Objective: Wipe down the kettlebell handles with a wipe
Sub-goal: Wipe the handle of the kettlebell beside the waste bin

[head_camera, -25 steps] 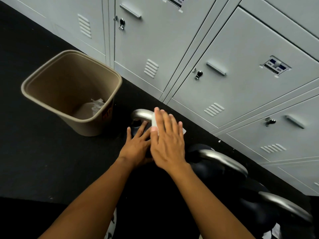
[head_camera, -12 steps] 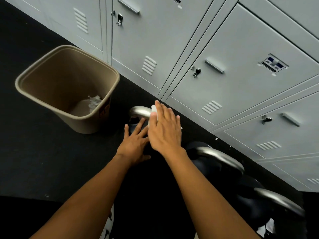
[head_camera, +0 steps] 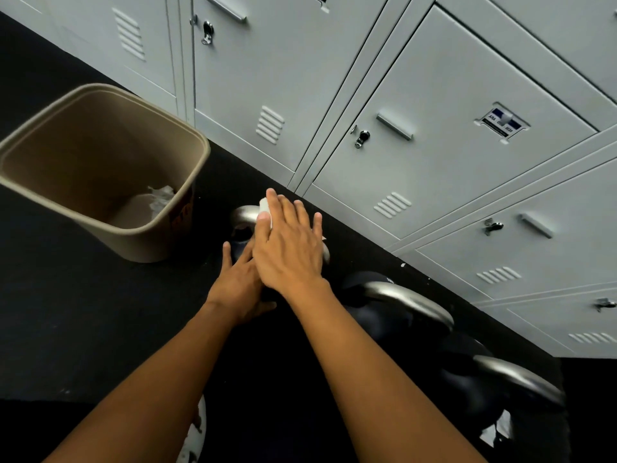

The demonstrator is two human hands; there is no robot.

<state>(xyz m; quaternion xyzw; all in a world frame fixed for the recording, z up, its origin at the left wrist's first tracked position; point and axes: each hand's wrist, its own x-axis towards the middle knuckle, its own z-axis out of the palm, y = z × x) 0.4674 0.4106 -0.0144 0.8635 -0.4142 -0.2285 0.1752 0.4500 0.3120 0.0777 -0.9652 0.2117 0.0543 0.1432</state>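
Beyond both hands, grey metal lockers point(head_camera: 450, 95) fill the upper view, standing on a black matte floor point(head_camera: 66, 312) that looks rubbery. Left of the left hand sits a tan waste bin point(head_camera: 140, 242) with a crumpled tissue point(head_camera: 160, 197) at its bottom. Three dark kettlebells stand in a row at the lockers' foot. The leftmost kettlebell point(head_camera: 242, 235) is under the hands, and the middle handle point(head_camera: 407, 304) and far handle point(head_camera: 517, 379) curve up to the right of the right hand. They are likely heavy and should not shift under rubbing. The leftmost handle point(head_camera: 245, 213) is polished steel, stiff, smooth and probably slippery, so the cloth needs firm pressure wrapped around it. The right hand point(head_camera: 288, 248) lies flat, fingers straight and close, pressing a white wipe point(head_camera: 265, 208) onto that handle. The left hand point(head_camera: 238, 282), fingers straight and spread, rests on the ball just below, seemingly steadying it. The wipe looks thin, soft and light; only an edge shows beside the index finger.
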